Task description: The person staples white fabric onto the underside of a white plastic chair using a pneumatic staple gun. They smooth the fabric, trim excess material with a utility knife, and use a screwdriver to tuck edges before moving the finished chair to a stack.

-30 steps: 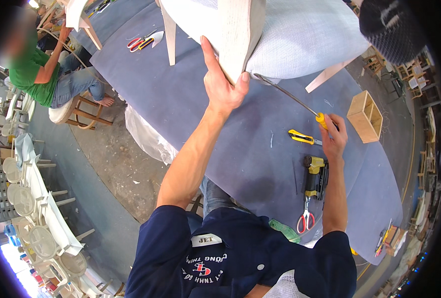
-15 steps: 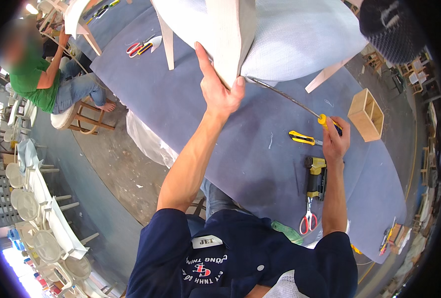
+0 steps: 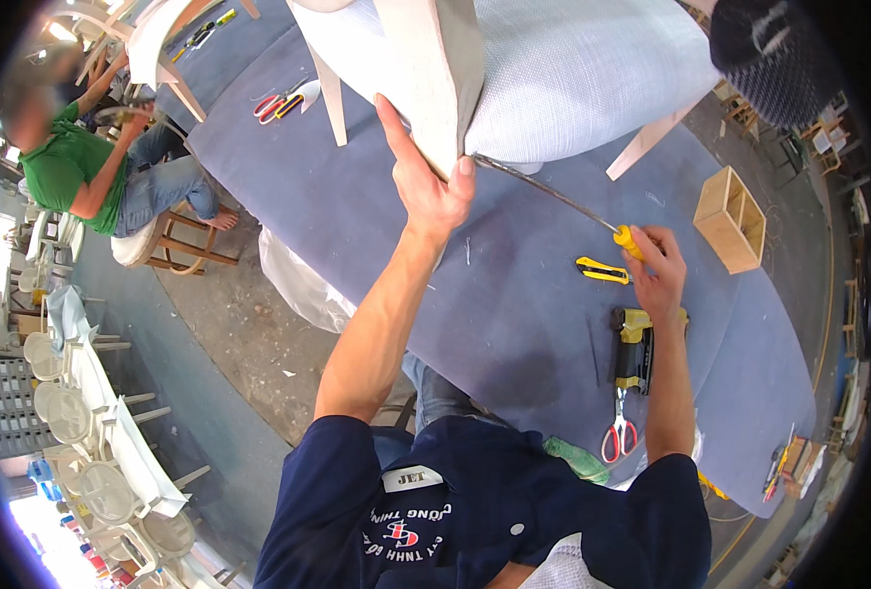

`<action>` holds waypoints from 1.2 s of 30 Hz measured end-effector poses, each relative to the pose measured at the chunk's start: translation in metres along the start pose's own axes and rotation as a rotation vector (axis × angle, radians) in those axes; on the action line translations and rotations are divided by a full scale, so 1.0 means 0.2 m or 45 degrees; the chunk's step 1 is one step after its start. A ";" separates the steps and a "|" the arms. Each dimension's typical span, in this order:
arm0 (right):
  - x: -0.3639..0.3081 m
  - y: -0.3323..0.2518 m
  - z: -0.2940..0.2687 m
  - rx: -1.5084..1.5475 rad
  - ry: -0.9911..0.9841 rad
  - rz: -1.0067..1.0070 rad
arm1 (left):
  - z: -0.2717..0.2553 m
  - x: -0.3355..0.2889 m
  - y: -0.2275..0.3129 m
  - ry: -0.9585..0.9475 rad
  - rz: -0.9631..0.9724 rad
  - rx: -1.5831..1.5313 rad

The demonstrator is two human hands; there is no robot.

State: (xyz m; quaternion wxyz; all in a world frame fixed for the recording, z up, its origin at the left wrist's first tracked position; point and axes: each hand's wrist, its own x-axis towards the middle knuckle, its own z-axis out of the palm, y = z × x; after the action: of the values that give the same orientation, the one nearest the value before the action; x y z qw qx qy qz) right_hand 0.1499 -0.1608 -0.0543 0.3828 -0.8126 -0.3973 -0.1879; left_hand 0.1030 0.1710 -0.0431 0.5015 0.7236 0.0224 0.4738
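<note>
A pale wooden chair with a light grey fabric seat [image 3: 583, 79] stands on the blue-grey covered table [image 3: 544, 344] at the top of the view. My left hand [image 3: 426, 191] grips the chair's wooden upright [image 3: 435, 88] near its lower end, thumb at the front and index finger stretched along the side. In my right hand [image 3: 659, 273] is the yellow handle of a long-shafted screwdriver [image 3: 573, 204]. Its tip meets the edge where the seat fabric joins the wood, close beside my left thumb. Exactly how deep the tip sits is hidden.
A yellow utility knife [image 3: 602, 270], a staple gun [image 3: 634, 348] and red-handled scissors [image 3: 620, 437] lie near my right arm. Farther right is a wooden box [image 3: 730, 221]. More scissors [image 3: 280, 103] lie at far left. A person in green [image 3: 87, 177] sits working beyond the table's left side.
The view has shifted slightly, and the chair appears a little farther left. My right hand and the screwdriver handle have moved slightly left. The person in green has raised a hand.
</note>
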 end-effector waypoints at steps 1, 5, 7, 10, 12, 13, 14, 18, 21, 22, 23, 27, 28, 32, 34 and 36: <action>0.00 0.01 -0.02 0.130 -0.131 0.075 | 0.00 0.00 0.00 0.000 -0.001 -0.002; 0.00 0.08 -0.05 0.427 -0.437 0.236 | 0.00 0.01 0.00 -0.014 -0.016 -0.055; -0.02 0.04 0.01 0.242 -0.227 0.110 | 0.00 0.00 0.01 -0.048 -0.069 -0.108; -0.03 0.04 0.06 0.040 -0.030 -0.035 | 0.00 0.01 -0.02 -0.006 0.042 -0.019; -0.03 0.05 0.07 0.027 -0.041 -0.066 | 0.00 0.02 -0.04 0.032 0.134 0.053; -0.03 0.05 0.05 0.064 -0.102 -0.057 | 0.00 0.02 -0.04 0.041 0.151 0.062; -0.03 0.06 0.04 0.102 -0.163 -0.048 | 0.01 0.02 -0.04 0.047 0.160 0.065; -0.08 0.15 0.07 0.659 -0.330 0.452 | 0.01 0.02 -0.04 0.041 0.159 0.056; -0.03 0.11 0.09 0.921 -0.449 0.596 | 0.00 0.01 -0.04 0.037 0.144 0.058; -0.03 0.11 0.09 0.927 -0.485 0.577 | 0.00 0.01 -0.04 0.043 0.153 0.060; -0.02 0.12 0.09 0.932 -0.521 0.559 | 0.00 0.01 -0.04 0.038 0.131 0.054; -0.03 0.28 0.08 1.325 -0.808 0.831 | -0.01 -0.01 -0.02 -0.003 -0.010 -0.005; -0.03 0.30 0.09 1.529 -0.889 0.915 | 0.00 0.00 -0.01 -0.010 -0.026 -0.031; -0.20 0.30 0.21 2.028 -0.802 1.114 | 0.02 0.00 -0.04 0.026 0.130 0.024; -0.36 0.23 0.26 2.040 -0.601 0.985 | 0.03 0.01 -0.05 0.024 0.168 0.026; -0.53 0.12 0.31 2.097 -0.570 0.890 | 0.00 0.01 -0.04 0.008 0.162 -0.009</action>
State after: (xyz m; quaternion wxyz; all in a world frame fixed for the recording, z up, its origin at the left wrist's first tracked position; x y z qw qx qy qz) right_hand 0.1046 -0.1758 -0.1701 0.7895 -0.3748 -0.2024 0.4419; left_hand 0.1071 0.1766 -0.0471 0.4728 0.7203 -0.0240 0.5071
